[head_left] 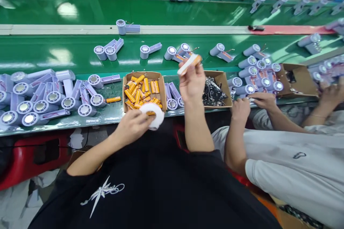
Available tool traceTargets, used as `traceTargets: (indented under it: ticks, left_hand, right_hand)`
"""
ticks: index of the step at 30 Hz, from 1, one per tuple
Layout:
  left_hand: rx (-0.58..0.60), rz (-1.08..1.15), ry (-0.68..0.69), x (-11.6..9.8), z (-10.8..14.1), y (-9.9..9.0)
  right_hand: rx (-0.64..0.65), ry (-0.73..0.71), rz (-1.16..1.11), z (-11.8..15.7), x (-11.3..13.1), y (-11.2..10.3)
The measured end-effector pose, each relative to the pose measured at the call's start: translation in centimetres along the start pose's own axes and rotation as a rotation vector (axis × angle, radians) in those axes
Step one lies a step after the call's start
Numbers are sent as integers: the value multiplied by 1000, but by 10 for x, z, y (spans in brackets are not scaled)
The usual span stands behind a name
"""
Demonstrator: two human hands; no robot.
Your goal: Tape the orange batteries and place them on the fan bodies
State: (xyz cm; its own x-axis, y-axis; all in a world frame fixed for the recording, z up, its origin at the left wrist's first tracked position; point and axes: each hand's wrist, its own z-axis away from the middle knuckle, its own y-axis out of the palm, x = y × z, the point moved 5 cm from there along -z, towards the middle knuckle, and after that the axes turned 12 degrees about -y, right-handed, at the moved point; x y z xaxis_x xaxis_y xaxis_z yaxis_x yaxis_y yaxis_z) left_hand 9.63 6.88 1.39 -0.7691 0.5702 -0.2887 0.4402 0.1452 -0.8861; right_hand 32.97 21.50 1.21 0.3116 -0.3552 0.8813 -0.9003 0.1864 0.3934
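Observation:
My left hand is closed on a roll of white tape, just over the near edge of the bench. Raised above the bench, my right hand grips an orange cylindrical battery with a white strip along it. A cardboard box of loose orange batteries stands just beyond the tape roll. One more orange battery lies to the left of that box. Beside my right forearm is a second cardboard box holding small black parts.
Lilac fan housings with handles crowd the bench at left. Several more lie along the green conveyor belt. At right, a co-worker's hands work near a cluster of housings. A red chair stands at lower left.

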Motion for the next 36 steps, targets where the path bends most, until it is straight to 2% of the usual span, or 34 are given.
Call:
traceTargets:
  ticks: [3,5,7,10,12,13,15,17,20,22,24,26,29,33,36]
  left_hand:
    - [118,53,-124,56,-28,6]
    - [257,167,-161,95,-53,9]
    - [332,247,-200,122,-85,11]
    - [273,150,-304,144,-156,24]
    - [227,-32,-364,152,-215,44]
    - [241,-131,-391,155,-244,58]
    - [359,-298,-422,164,-293,88]
    - [485,-377,-414,175,-324,113]
    - [577,-381,-365,192,-337,132]
    - [621,-382,-342,205,-332,136]
    - [667,-370,-300,217,-325,136]
    - [709,-320,-221,224,-320,135]
    - [730,-186,-153,230,-320,133]
    - [644,-89,-236,235,-324,132]
    - [598,-79,-264,232,-326,135]
  right_hand:
    - [43,-89,-18,-26,25,-19]
    - [92,-97,-30,-18,34,-26]
    - [96,-88,-30,-4,34,-34]
    - [92,-42,-1,4,22,-38]
    - [117,-15,20,-5,12,-33]
    - [132,-7,28,-12,9,-28]
    - [168,7,54,-28,6,-19]
    - [205,11,88,-40,8,-13]
    - [255,-24,135,-54,18,-12]
    - [291,-65,166,-66,20,-13]
    - [348,-105,203,-84,12,-9]
    - [445,-133,267,-107,-10,0]
    - [636,-140,479,-137,-61,18]
    - [800,-119,918,-157,-116,31]
    - [924,-153,1149,-157,-129,36]
